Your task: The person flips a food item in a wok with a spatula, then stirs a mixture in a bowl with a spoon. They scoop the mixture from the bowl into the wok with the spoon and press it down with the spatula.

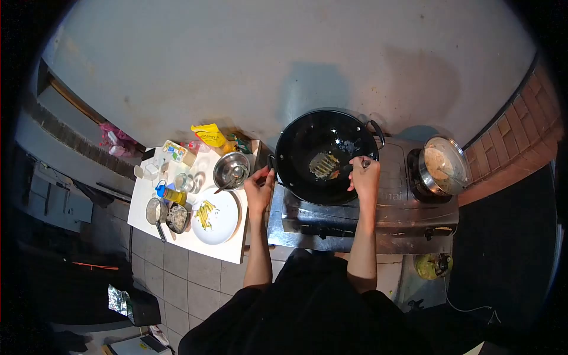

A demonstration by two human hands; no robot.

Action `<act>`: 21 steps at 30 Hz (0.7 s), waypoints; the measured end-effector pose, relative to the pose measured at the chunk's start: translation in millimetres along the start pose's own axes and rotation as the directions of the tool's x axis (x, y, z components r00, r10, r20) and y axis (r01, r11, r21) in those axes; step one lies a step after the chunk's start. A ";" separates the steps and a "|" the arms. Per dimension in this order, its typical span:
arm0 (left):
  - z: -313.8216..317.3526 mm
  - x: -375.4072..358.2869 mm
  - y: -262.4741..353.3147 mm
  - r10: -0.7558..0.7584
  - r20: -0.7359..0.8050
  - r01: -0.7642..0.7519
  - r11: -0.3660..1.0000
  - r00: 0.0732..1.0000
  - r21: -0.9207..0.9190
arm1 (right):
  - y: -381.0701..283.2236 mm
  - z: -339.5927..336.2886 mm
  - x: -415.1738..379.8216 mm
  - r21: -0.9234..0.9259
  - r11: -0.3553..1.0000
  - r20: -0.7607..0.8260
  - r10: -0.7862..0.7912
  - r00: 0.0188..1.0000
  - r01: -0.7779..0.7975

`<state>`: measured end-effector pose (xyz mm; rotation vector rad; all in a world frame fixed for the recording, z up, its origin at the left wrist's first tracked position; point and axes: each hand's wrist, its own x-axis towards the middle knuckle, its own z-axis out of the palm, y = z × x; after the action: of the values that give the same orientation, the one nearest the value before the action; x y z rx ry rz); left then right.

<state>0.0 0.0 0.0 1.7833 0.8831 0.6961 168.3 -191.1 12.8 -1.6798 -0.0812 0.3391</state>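
A large black wok sits on the left side of the stove. My left hand is closed at the wok's left handle, thumb and fingers pressed together there. In my right hand, fingers wrapped round its handle, is a spatula reaching over the wok's right side. Its working end is low in the wok, at a small pile of pale yellowish food strips. The wok's inside is shiny with liquid around the food.
On the white table to the left stand a white plate with yellow-green strips, a steel bowl, a yellow bottle, a small saucepan and a yellow bag. A steel pan occupies the stove's right burner.
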 end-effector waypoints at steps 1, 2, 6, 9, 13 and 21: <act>-0.1 0.4 -2.2 0.014 -0.002 -0.014 1.000 1.000 -0.016 | 0.3 0.8 -0.8 -0.025 0.999 -0.015 -0.028 0.999 0.028; -0.2 0.1 -4.0 0.028 -0.004 -0.028 0.999 1.000 -0.032 | 1.2 0.8 -1.5 -0.051 0.997 -0.028 -0.056 0.998 0.055; 2.9 0.8 -2.2 0.009 -0.006 -0.009 0.999 1.000 -0.045 | 1.2 -4.8 0.4 -0.088 0.985 0.011 -0.151 0.988 0.151; 3.5 1.9 -5.3 0.148 -0.035 -0.147 0.989 0.988 0.024 | -9.4 -7.4 -7.2 -0.029 0.982 0.032 -0.185 0.982 0.186; 4.9 1.7 -4.2 0.137 -0.043 -0.136 0.990 0.990 0.030 | -22.0 -18.9 -15.3 0.113 0.970 0.055 -0.223 0.973 0.216; 3.7 7.2 -6.6 0.109 -0.039 -0.107 0.993 0.993 0.048 | -37.9 -43.7 -21.0 -0.060 0.970 -0.008 -0.236 0.972 0.235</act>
<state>5.3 5.6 -7.0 1.8746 0.8409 0.7910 165.4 -232.7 57.9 -1.7091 -0.2800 0.1464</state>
